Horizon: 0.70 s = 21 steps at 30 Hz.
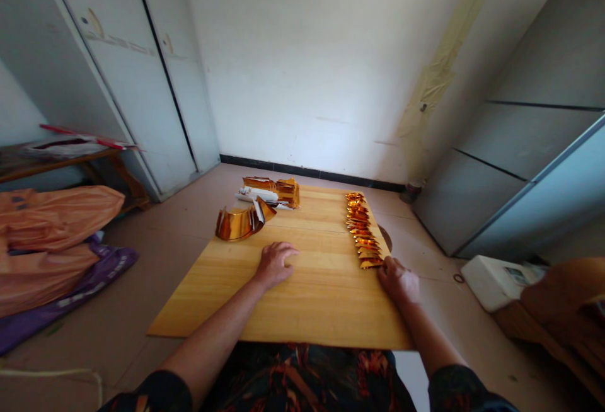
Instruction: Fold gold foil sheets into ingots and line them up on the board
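My left hand [276, 263] rests over the middle of the wooden board, its fingers loosely curved and the thumb apart, with nothing in it. At the board's right edge my right hand [399, 280] is closed, its fingertips pinching the near end of a folded gold foil paper [371, 264]. That piece is the nearest in a long row of folded gold foil papers [360, 223] overlapping along the edge. Beyond my left hand lies a curved stack of gold foil sheets [235, 223]. Behind it sit more gold foil sheets [287, 193] beside a white wrapped bundle [256, 194].
The wooden board [312, 311] reaches from my lap towards the white wall. Grey cabinets [496, 166] stand at right, and a white box [494, 283] sits on the floor there. Orange cloth [51, 223] and a purple bag [89, 280] lie at left.
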Motion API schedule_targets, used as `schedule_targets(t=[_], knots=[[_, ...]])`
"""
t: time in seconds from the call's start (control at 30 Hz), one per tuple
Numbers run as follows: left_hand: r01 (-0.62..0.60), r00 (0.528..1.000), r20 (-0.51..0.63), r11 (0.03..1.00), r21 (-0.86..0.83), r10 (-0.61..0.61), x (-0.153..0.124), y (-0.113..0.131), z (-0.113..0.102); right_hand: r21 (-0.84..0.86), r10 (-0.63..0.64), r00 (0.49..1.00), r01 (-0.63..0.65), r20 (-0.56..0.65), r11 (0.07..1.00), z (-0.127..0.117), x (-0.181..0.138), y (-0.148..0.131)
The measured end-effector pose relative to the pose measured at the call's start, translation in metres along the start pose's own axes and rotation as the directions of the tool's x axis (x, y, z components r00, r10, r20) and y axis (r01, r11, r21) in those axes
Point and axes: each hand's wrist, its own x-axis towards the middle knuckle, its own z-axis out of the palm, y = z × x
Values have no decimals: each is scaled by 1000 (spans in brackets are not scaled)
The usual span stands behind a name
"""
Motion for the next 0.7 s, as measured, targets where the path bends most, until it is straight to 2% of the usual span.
schedule_targets(t=[0.2,0.27,0.33,0.43,0.5,0.6,0.7], knots=[[12,1000,1,1000,-6,-12,-1,2,-3,-37,17,1000,-17,-3,999,-6,-9,-3],[5,1000,-4,1000,-15,-6,-1,5,-3,-21,-33,999,32,-28,999,-8,-13,-8],[-8,1000,-27,999,-33,7,-1,7,-2,16,-139,989,140,-46,990,-11,-16,-21],[2,995,-100,998,-70,-9,0,6,1,116,-367,929,370,-44,922,-15,-16,-56],[30,984,-175,996,-83,-44,2,2,-1,177,-467,884,464,-31,868,-17,-12,-85],[104,948,-300,994,-26,-108,5,-13,-15,218,-564,826,551,1,806,-18,-2,-128],[270,892,-396,959,85,-216,10,-33,-36,230,-597,801,574,41,786,-16,12,-158]])
